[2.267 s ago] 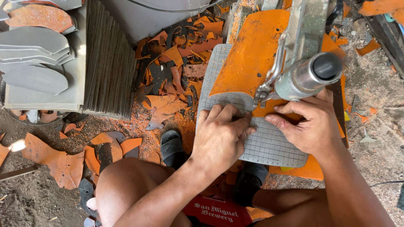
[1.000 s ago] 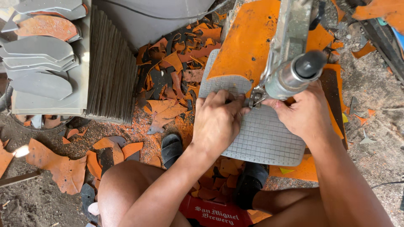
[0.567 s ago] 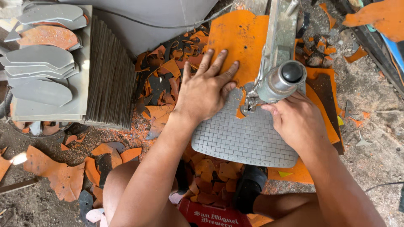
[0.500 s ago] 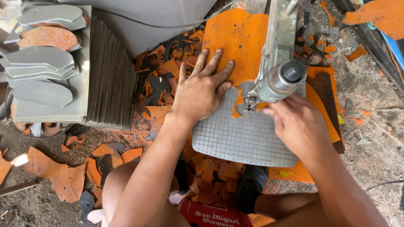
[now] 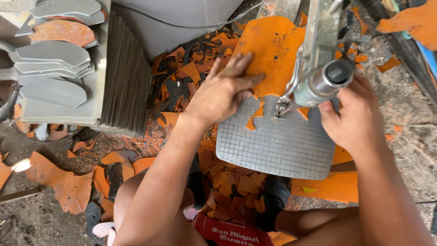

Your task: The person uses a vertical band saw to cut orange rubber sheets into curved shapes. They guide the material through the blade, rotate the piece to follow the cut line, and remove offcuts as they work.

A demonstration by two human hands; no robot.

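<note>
Here the left hand (image 5: 223, 93) lies flat, fingers spread, on the grey gridded rubber sheet (image 5: 277, 146). The right hand (image 5: 355, 116) grips the sheet's far edge beside the cutting machine's metal cylinder (image 5: 323, 84), between both hands. Orange offcuts (image 5: 191, 73) lie beyond the left hand.

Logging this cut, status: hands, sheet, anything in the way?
Left hand flat on grey gridded sheet, right hand at its right edge. Sheet under saw head. Orange scraps alongside.

Bare left hand (image 5: 218, 98) and right hand (image 5: 355, 119), no gloves, rings or watch; forearms unsleeved. Bare knees below the grey gridded sheet (image 5: 277, 146).
</note>
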